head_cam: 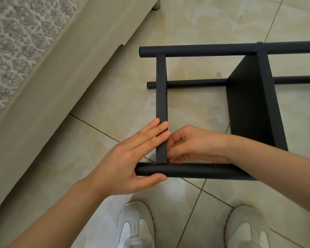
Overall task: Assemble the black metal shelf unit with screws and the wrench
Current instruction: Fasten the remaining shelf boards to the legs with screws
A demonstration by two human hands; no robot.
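- Shelf unit (249, 104) lay sideways on the floor (115, 104), corner joint within easy reach.
- Left hand (131, 158), grip wide, pressed panel (161, 95) against pole (195, 170), probably to steady them.
- Right hand (191, 144) had its grip curled at that joint; holding what, couldn't tell.

Glossy beige floor tiles (115, 104) fill the scene, with thin grout lines (95, 128) cutting diagonally across. Down the left slants a pale furniture base (52, 86), grey floral-patterned fabric (13, 42) on top, one pale leg (155, 4) at the far edge.
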